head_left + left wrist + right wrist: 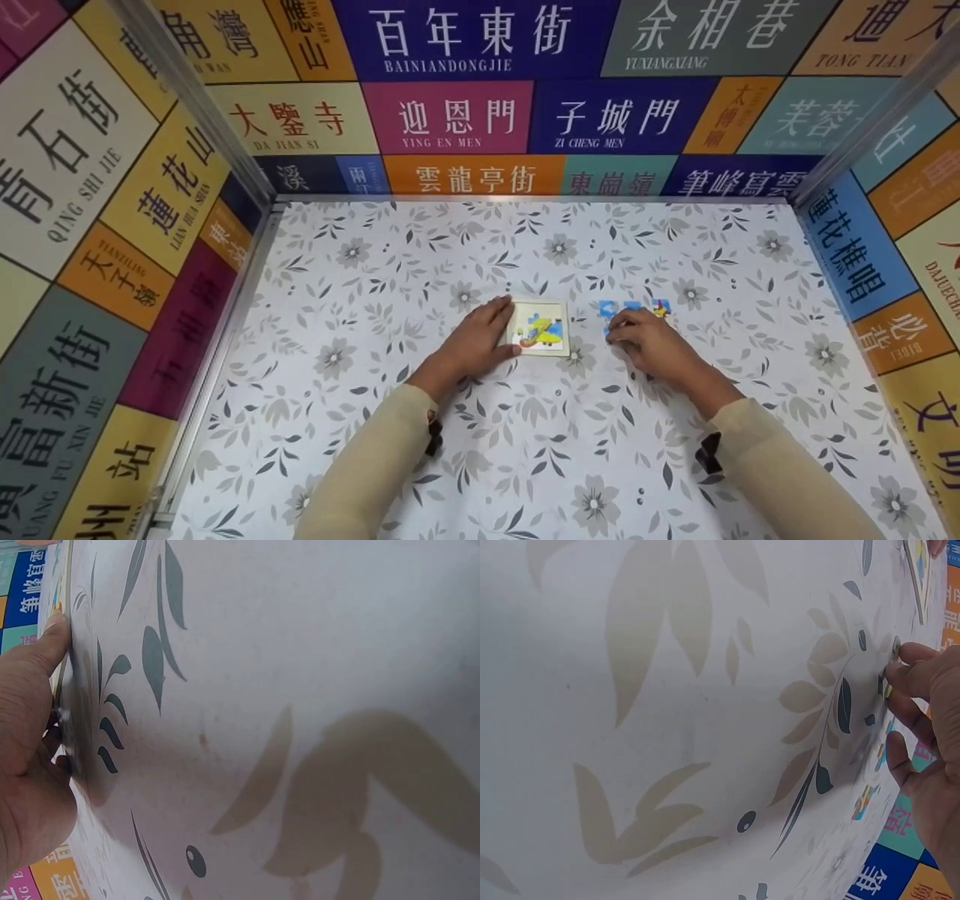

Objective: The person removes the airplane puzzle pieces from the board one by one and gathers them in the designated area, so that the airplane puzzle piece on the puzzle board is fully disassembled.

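Observation:
A small square puzzle tray (568, 330) lies on the table, with a yellow airplane picture (541, 331) partly put together inside it. My left hand (474, 341) rests at the tray's left side, its fairly straight fingers at the upper left corner and its thumb at the lower left. To the right of the tray, my right hand (656, 346) reaches down over loose blue puzzle pieces (631, 305). Its thumb and fingertips pinch a small puzzle piece (887, 688) at the tabletop, mostly hidden by the fingers.
A puzzle piece with red and yellow (661, 308) lies beyond the right hand. The tabletop (480, 465) has a floral cover. Upright panels with colored sign blocks, such as the back panel (450, 116), border it at the back and both sides.

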Motion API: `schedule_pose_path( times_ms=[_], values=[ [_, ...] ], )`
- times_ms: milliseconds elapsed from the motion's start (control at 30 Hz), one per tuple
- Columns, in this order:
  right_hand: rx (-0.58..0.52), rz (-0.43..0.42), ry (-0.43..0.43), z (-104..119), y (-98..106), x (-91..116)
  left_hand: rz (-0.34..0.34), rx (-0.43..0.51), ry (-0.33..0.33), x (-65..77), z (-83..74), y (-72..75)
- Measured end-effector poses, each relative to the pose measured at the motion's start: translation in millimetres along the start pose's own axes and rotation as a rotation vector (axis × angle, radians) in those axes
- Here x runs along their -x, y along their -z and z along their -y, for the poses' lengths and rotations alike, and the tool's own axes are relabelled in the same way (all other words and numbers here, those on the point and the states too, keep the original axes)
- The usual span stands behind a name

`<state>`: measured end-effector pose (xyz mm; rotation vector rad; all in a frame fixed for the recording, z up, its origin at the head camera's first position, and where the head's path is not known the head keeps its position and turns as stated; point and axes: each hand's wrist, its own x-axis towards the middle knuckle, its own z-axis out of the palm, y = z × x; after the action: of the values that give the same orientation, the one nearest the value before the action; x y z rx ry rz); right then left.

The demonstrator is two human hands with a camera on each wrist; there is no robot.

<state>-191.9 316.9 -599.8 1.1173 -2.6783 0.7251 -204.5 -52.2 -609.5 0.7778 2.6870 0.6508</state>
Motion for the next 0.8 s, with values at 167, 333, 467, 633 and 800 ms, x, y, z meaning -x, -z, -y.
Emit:
schedule_pose_path(
  times_ms=[167, 333, 467, 633, 800],
  values=[
    [-0.02, 0.025, -0.06, 3, -1, -3, -0.002, 0.01, -0.005, 0.1, 0.6, -1.0],
    [-0.013, 0.061, -0.146, 10, -3, -12, -0.004, 0.0, -0.012, -0.9, 2.3, -2.4],
    [-0.027, 0.082, -0.169, 18, -7, -23, 0.006, 0.001, -0.001, -0.9, 2.7, -3.8],
    [-0.003, 0.124, -0.177, 28, -17, -41, 0.015, 0.009, 0.01, -0.3, 1.6, -2.2],
    [-0.017, 0.163, -0.187, 40, -26, -60, 0.004, 0.006, 0.003, 0.4, 0.3, 0.0]
  ],
)
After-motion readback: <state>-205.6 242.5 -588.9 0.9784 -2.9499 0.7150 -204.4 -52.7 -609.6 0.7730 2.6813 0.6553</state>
